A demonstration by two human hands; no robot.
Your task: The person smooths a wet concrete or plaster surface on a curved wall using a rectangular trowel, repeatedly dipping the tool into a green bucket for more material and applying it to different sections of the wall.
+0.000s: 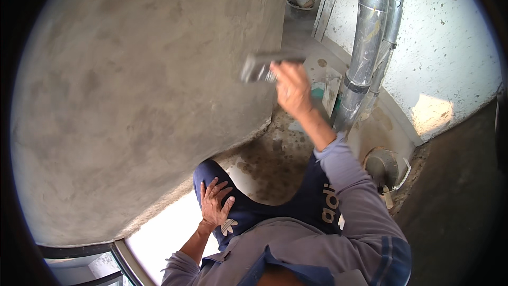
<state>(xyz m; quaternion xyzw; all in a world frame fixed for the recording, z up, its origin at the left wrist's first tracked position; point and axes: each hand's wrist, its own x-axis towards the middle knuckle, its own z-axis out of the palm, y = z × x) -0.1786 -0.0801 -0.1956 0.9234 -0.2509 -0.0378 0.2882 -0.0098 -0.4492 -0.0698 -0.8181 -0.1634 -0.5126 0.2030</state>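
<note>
Grey plastered wall (132, 100) on L; R hand (292, 89) clenched round blurred trowel (257, 68), L hand (215, 201) splayed on thigh (246, 209), holding nothing. Poss. risk: tilted trowel edge could gouge wall.

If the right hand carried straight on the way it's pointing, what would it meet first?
Probably the grey plastered wall, near its right-hand edge; the blurred trowel-like tool in the right hand would likely touch first. How far off the wall is, this view leaves unclear.

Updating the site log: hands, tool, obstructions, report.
Right hand holding blurred grey trowel-like tool; contact with wall unclear. Left hand resting on left thigh. Silver pipes to the right.
</note>
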